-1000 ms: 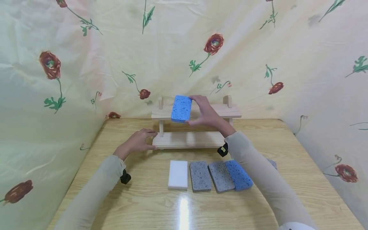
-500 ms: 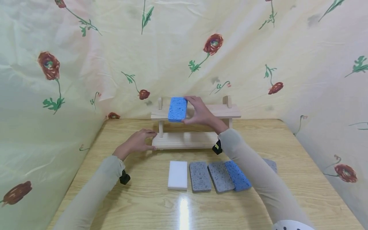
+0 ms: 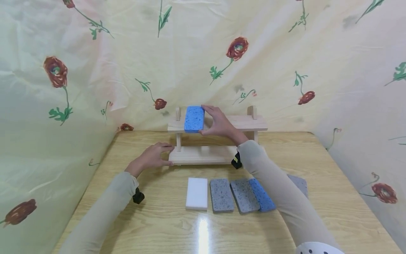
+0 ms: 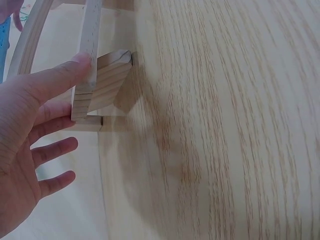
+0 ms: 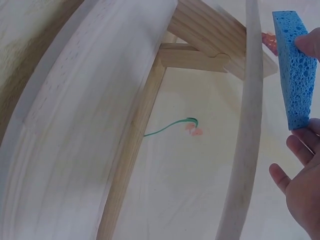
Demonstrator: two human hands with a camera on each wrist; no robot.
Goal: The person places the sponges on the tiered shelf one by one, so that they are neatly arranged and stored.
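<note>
A blue sponge [image 3: 194, 119] is pinched by its right edge between the thumb and fingers of my right hand [image 3: 219, 123]. It hangs over the left part of the upper board of a small two-tier wooden shelf [image 3: 206, 155]; the right wrist view shows a gap between the sponge [image 5: 294, 70] and that board [image 5: 250, 115]. My left hand [image 3: 152, 156] holds the left end of the lower board. In the left wrist view its thumb lies on one side of the board [image 4: 87, 65] and the index finger on the other, the remaining fingers spread.
In front of the shelf lie a white sponge [image 3: 196, 193], two grey sponges [image 3: 221, 195] and a second blue sponge [image 3: 264, 197] partly under the right sleeve. Another grey piece [image 3: 299, 184] shows beyond that sleeve. A flowered cloth [image 3: 203, 63] hangs behind the wooden table [image 3: 158, 222].
My right hand has carried the blue sponge a little to the left over the upper board. More of the far-right grey piece shows. My left hand has stayed on the shelf.
</note>
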